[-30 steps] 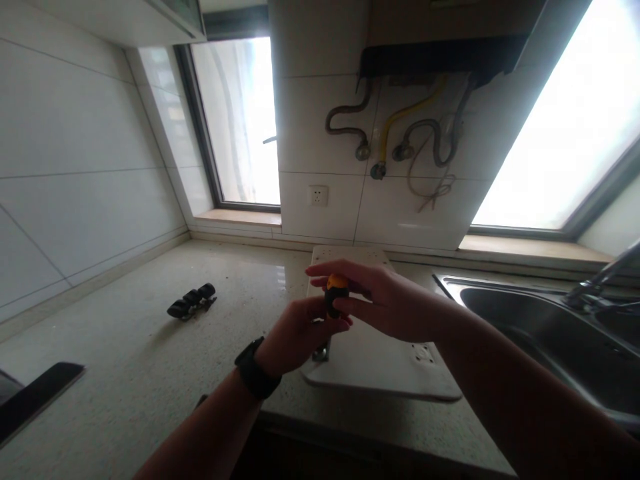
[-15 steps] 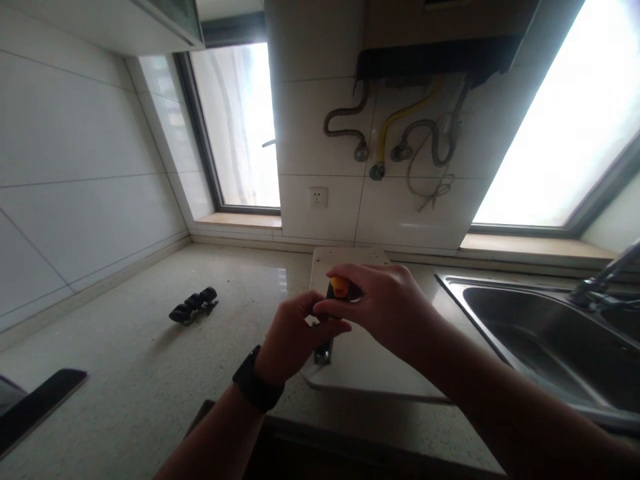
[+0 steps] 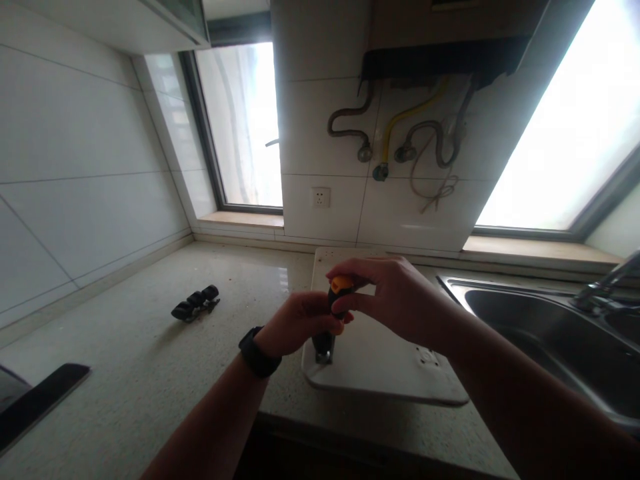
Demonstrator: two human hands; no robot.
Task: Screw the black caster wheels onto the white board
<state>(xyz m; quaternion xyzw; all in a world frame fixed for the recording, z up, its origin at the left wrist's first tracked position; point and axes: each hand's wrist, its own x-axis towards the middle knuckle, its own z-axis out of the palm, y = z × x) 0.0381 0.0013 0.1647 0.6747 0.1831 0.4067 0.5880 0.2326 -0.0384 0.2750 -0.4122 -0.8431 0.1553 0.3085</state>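
Note:
My right hand closes its thumb and fingers round the top of a screwdriver with an orange and black handle, held roughly upright. Lower down, my left hand, a black watch on its wrist, is closed about the screwdriver's lower end; its fingertips are partly hidden. Under both hands lies a white board with rounded corners and small holes near them. A dark bracket-like part with a shiny end sits on the board's left edge, just below my left thumb. The screwdriver's tip is out of sight.
Several joined black parts rest on the speckled counter at left. A long black flat object lies at the lower left. To the right is a steel sink with a tap. Hoses and a socket are on the wall.
My right fingers have shifted their grip on the handle, showing more of the screwdriver. My left hand has moved slightly, uncovering the orange lower end. The view has drifted a little.

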